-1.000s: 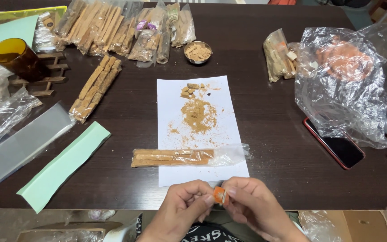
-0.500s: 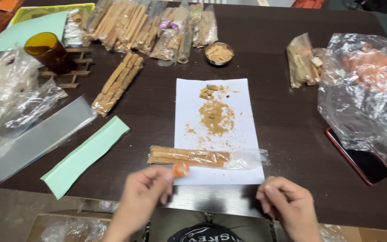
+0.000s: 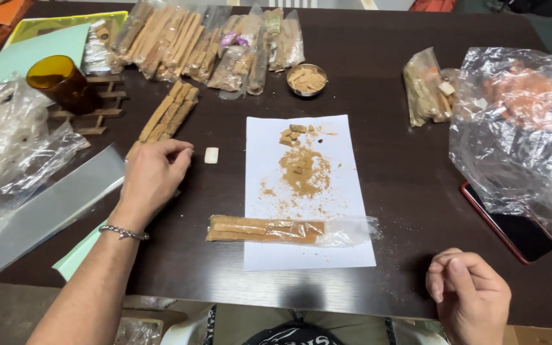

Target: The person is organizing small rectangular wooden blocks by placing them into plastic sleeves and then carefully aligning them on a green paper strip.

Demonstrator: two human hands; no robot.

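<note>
Reaching out over the dark table [image 3: 391, 83], the left hand [image 3: 151, 179] sits knuckles-up with fingers curled loosely, gripping nothing – fingertips just short of a small white block [image 3: 211, 155], beside a pack of brown sticks [image 3: 167, 115]. The right hand [image 3: 471, 297] rests near the table edge in a loose fist, empty as far as I can see. Between them a half-filled clear sleeve of sticks [image 3: 266, 230] lies across the white paper [image 3: 340, 255], which catches the crumbs [image 3: 303, 169].

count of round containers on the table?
2. An amber glass cup stands at the far left, beside the clear bags. A small metal bowl of brown powder sits beyond the white paper sheet. Others may be hidden under the bags.
</note>
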